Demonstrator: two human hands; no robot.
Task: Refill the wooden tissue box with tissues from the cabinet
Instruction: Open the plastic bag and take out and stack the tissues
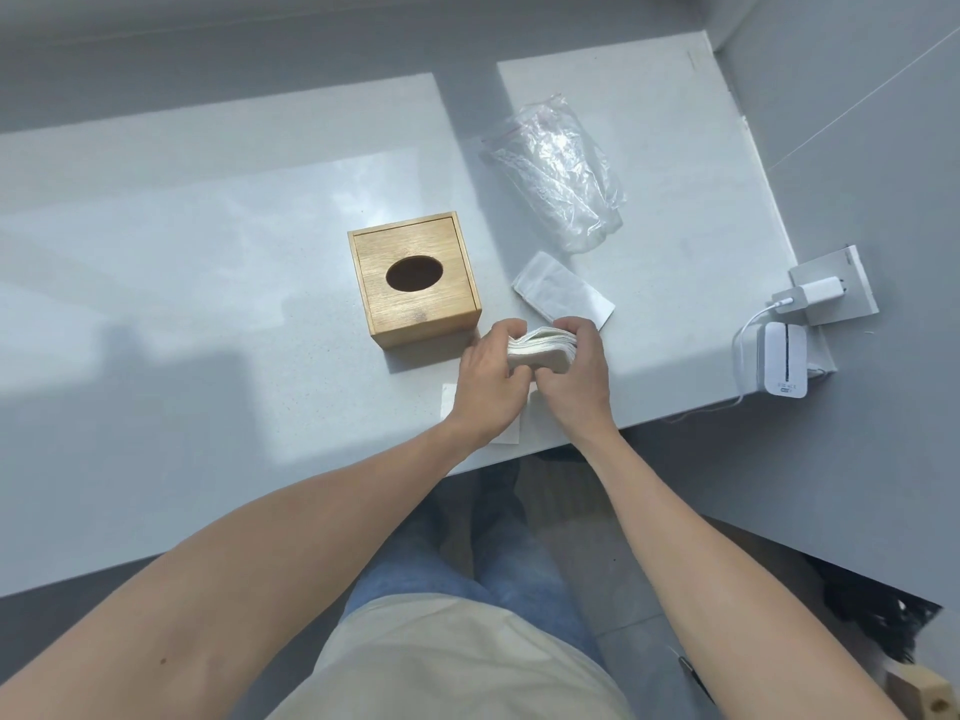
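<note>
The stack of tissues (540,348) is squeezed between both hands just above the bench (208,252), the left hand (491,376) clamped on its near-left end and the right hand (574,366) curled over its right end, so it bows in the middle. Pressed unevenly, I judge the sheets could fan out or slide loose. The wooden tissue box (414,280) stands just beyond the left hand, lid on, with only its oval hole open; forcing the whole stack through that hole would likely crumple it. A loose tissue (563,293) lies just past the right hand, another sheet (511,428) under the wrists, and an empty plastic bag (558,171) farther off; a sweep of either arm could drag these off the edge.
</note>
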